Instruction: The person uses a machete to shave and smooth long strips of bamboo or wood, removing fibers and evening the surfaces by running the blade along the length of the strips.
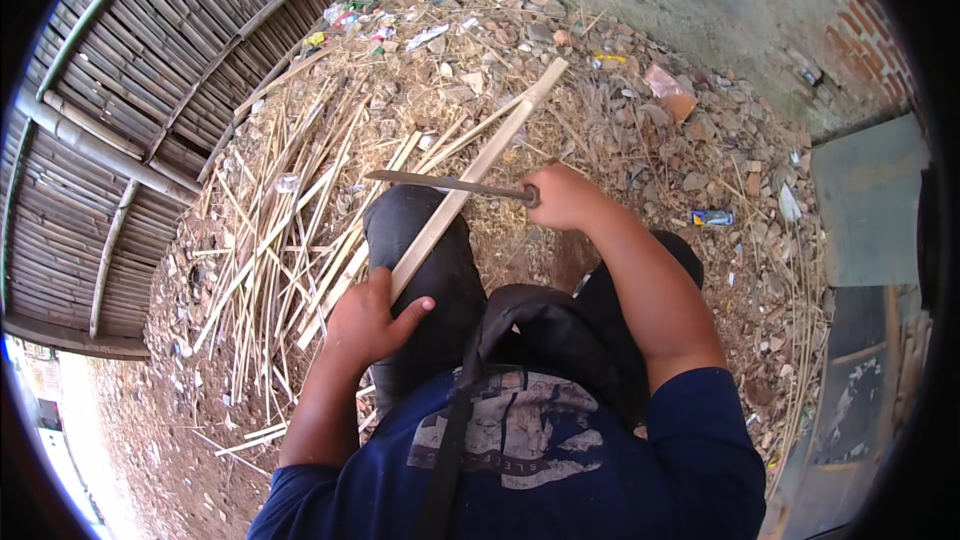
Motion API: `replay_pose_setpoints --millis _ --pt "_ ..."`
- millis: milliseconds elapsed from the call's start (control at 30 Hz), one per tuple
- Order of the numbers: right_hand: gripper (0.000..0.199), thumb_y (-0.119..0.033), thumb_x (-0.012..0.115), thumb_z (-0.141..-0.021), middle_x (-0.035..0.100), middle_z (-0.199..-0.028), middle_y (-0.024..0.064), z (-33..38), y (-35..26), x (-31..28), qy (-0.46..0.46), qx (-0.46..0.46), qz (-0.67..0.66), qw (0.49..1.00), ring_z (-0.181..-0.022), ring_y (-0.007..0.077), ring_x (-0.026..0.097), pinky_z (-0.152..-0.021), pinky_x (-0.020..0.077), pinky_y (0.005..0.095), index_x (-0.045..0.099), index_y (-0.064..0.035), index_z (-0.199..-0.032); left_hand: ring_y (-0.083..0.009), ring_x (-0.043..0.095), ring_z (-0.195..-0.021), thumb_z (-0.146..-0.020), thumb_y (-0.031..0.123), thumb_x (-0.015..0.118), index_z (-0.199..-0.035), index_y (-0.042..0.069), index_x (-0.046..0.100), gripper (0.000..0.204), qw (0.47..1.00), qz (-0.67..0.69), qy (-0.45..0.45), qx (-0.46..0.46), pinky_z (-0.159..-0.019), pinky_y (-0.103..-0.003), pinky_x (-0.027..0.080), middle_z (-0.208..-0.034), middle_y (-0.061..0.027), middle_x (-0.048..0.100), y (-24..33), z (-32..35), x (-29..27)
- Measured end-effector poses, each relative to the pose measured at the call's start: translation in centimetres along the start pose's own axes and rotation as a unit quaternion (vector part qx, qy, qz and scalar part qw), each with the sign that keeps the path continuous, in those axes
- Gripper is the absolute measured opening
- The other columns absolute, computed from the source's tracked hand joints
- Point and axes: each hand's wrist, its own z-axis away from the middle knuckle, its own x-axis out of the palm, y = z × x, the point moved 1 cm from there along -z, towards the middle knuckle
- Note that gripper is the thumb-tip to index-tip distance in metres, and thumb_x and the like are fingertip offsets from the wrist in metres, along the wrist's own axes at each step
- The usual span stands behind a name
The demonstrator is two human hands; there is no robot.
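At mid-frame | left hand (pixel 371 322) clasps pale strip (pixel 500 135) | right hand (pixel 560 197) clenches knife (pixel 425 179) — best stroked away from the clasping hand

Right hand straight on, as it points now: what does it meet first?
Probably the pale strip slanting across ahead of the right hand; depth is unclear, so the hand might pass over.

The location was an outdoor yard, in use as an open-air work area. I identified it by the bare earth ground (pixel 175 430), strewn with rubble (pixel 671 97) and litter (pixel 427 37). A bamboo-pole wall (pixel 125 65) bounded the left side. A plastered wall (pixel 690 10) with exposed brick bounded the far side; grey panels (pixel 868 202) stood at right. Heaped pale strips (pixel 285 195) indicated manual work.
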Motion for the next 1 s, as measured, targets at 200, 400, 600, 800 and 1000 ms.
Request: replay_pose_setpoints --millis 200,400,600,800,1000 --pt "0.021 -0.016 0.067 -0.074 0.070 -0.083 0.0209 -1.6 1.8 -0.9 0.013 0.070 -0.031 0.997 -0.080 0.0401 0.069 -0.074 0.0549 0.0490 0.073 -0.0068 -0.091 -0.0497 0.066 -0.078 -0.091 0.061 0.066 -0.093 -0.001 0.053 0.063 1.000 0.020 0.009 0.012 -0.071 -0.056 0.052 -0.077 -0.0288 0.066 -0.1 -0.7 0.3" --pt "0.016 -0.015 0.066 -0.074 0.069 -0.079 0.0186 -0.3 0.2 -0.8 0.080 0.009 0.014 0.997 -0.077 0.0396 0.068 -0.072 0.0538 0.0498 0.072 -0.0078 -0.087 -0.0497 0.066 -0.077 -0.091 0.059 0.067 -0.092 -0.001 0.052 0.062 1.000 0.022 0.012 0.006 -0.069 -0.057 0.051 -0.076 -0.0291 0.065 -1.0 -0.4 0.5" --pt "0.018 -0.015 0.066 -0.074 0.069 -0.078 0.0166 -0.4 -0.2 -0.7 0.086 -0.021 0.062 0.994 -0.075 0.0387 0.068 -0.070 0.0538 0.0489 0.072 -0.0097 -0.090 -0.0494 0.066 -0.077 -0.089 0.060 0.069 -0.088 0.000 0.053 0.062 0.999 0.037 -0.007 0.001 -0.069 -0.056 0.051 -0.075 -0.0279 0.065 -0.8 -0.6 0.3" --pt "0.027 -0.018 0.070 -0.074 0.071 -0.082 0.0181 -1.2 2.2 -0.3 0.094 0.054 -0.010 0.994 -0.081 0.0393 0.070 -0.076 0.0560 0.0489 0.073 -0.0098 -0.100 -0.0488 0.066 -0.076 -0.088 0.061 0.069 -0.089 0.000 0.054 0.063 1.000 0.020 0.012 0.002 -0.069 -0.055 0.051 -0.074 -0.0276 0.065 -1.0 -0.5 0.8" --pt "0.031 -0.022 0.075 -0.074 0.070 -0.079 0.0164 0.0 0.6 -1.3 0.116 -0.017 0.026 0.993 -0.080 0.0385 0.070 -0.074 0.0550 0.0497 0.070 -0.0122 -0.103 -0.0478 0.067 -0.075 -0.087 0.062 0.070 -0.089 0.000 0.055 0.064 1.000 0.024 0.009 0.006 -0.069 -0.055 0.052 -0.074 -0.0267 0.065 -1.6 -0.8 0.9"
